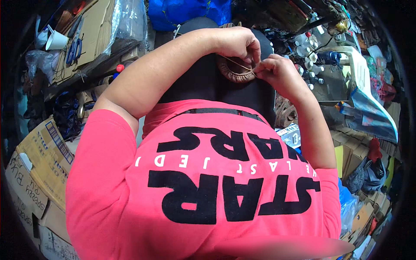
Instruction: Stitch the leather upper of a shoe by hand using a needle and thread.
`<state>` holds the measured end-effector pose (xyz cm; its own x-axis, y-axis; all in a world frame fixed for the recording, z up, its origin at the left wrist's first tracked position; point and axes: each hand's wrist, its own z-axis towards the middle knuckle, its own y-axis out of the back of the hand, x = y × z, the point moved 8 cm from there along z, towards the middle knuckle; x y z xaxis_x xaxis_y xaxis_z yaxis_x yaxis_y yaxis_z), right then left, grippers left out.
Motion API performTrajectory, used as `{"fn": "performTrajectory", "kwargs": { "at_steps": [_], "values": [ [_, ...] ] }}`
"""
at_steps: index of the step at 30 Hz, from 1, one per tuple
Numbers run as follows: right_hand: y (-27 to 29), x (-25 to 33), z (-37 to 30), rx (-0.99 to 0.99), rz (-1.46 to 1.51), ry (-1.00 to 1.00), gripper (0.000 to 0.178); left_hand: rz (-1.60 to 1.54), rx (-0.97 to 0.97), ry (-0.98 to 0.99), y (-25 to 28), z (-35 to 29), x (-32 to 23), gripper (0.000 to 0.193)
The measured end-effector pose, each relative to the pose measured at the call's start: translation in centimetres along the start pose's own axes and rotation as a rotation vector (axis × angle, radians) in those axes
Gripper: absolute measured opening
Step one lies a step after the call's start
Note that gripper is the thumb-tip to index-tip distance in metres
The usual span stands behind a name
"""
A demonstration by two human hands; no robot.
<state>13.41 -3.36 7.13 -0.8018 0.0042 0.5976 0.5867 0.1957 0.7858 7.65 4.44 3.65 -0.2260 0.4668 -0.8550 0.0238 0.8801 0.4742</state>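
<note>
A brown leather moccasin shoe [237,77] with a puckered, gathered edge rests on my dark-clothed lap. My left hand [239,43] is over its far side, fingers bent down and pressed together; what they pinch is hidden. At the shoe's right edge, the thumb and fingers of my right hand [277,70] are closed together on a thin light thread [236,62]. That thread runs across the shoe's opening toward my left hand. Part of the shoe lies hidden beneath my left hand.
Small bottles [305,56] crowd a surface at the right, near a white plastic container [357,65]. Blue-handled scissors [74,50] and a white cup [56,39] lie on cardboard at the left. Cardboard boxes [52,151] stand lower left; a blue bag [190,11] sits ahead.
</note>
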Motion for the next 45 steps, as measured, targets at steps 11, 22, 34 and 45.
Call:
{"fn": "performTrajectory", "kwargs": {
  "at_steps": [11, 22, 34, 45],
  "values": [
    [-1.9, -4.3, -1.1, 0.025, 0.555, -0.32, 0.015, 0.296, -0.523, -0.181, 1.5, -3.1, -2.2, 0.019],
    [11.7, -10.4, -17.9, -0.435, 1.838, 0.342, 0.047, 0.068, -0.515, 0.498, 9.7, -16.8, 3.3, 0.029],
    [-1.9, -13.9, -17.9, -0.195, -0.24, -0.396, 0.03, -1.672, -0.01, -0.459, 8.6, -10.0, 3.7, 0.048],
    [2.2, -17.8, -21.1, -0.648, 0.516, -0.816, 0.05, 0.047, -0.926, -0.12, 15.4, -14.9, 3.0, 0.029]
  ]
}}
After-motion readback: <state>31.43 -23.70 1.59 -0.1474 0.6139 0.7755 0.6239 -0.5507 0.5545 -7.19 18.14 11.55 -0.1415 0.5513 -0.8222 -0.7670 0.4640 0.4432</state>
